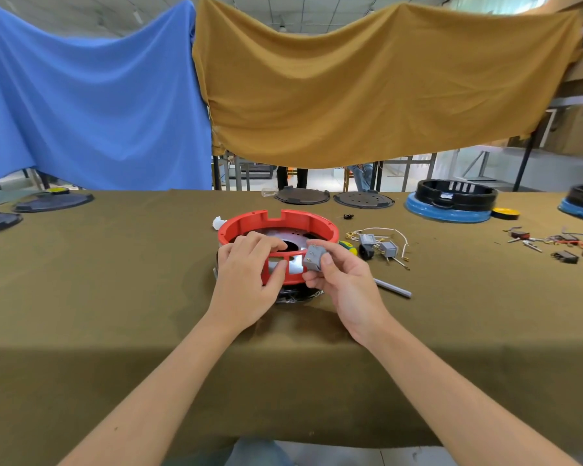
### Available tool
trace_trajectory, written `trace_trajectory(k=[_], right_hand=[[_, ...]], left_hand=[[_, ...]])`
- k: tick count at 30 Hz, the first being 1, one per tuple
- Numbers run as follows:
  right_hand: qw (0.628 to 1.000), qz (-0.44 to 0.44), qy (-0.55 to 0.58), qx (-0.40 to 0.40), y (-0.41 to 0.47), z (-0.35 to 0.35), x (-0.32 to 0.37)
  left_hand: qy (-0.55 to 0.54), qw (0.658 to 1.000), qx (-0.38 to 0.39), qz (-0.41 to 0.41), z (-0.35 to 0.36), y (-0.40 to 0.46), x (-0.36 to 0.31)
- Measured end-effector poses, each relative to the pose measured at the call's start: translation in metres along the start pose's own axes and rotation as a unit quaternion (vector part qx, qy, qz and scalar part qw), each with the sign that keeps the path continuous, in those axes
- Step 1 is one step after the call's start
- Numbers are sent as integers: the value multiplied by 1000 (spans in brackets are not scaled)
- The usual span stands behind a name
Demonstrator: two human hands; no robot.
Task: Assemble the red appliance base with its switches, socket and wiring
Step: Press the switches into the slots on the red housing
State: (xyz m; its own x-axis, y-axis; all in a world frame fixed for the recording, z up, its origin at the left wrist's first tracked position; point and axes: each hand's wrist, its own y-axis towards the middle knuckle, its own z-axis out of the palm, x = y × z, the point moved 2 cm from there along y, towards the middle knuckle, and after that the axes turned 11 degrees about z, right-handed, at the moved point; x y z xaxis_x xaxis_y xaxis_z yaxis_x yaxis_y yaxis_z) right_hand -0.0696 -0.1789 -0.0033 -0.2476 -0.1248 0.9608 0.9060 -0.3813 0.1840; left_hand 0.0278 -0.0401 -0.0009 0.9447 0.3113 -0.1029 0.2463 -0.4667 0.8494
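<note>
A round red appliance base (303, 222) stands in the middle of the table, with a metal plate inside and rectangular cut-outs in its near wall. My left hand (246, 280) grips the near rim, fingers curled over the top and thumb on the outer wall. My right hand (342, 280) pinches a small grey switch (313, 260) with metal terminals, held just right of the cut-outs. More grey switches (389, 248), a black socket (367, 251) and white wires with brass terminals (387, 232) lie to the right of the base.
A grey-shafted screwdriver (392, 288) with a green-yellow handle (347, 246) lies right of the base. Red switches and wires (559, 245) are scattered far right. Black rings on blue bases (451, 203), black lids (302, 196) and yellow tape (505, 213) stand along the far edge.
</note>
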Motion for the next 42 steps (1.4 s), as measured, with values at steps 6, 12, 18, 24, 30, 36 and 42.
trace_trajectory(k=[6,12,18,24,30,36,42], right_hand=[[1000,-13,-13,-3,-1,0,2],[999,-41,-30,-2,-1,-1,1],[998,-46,-32,3,0,0,0],[996,-46,-62,-43,-2,-2,-2],[991,-58,-106,-62,-2,-1,-6],[978,-69,-176,-85,-2,-1,-7],[970,-71,-202,-113,-3,0,-6]], left_hand=[[-39,999,-2,25,-6,0,-6],[-35,998,12,58,-3,0,-9],[-49,997,17,54,-1,0,-6],[-36,999,-1,-24,-2,0,1],[-3,1000,13,-26,1,0,1],[-4,1000,9,-10,-3,0,-5],[-11,1000,5,-8,-3,0,-6]])
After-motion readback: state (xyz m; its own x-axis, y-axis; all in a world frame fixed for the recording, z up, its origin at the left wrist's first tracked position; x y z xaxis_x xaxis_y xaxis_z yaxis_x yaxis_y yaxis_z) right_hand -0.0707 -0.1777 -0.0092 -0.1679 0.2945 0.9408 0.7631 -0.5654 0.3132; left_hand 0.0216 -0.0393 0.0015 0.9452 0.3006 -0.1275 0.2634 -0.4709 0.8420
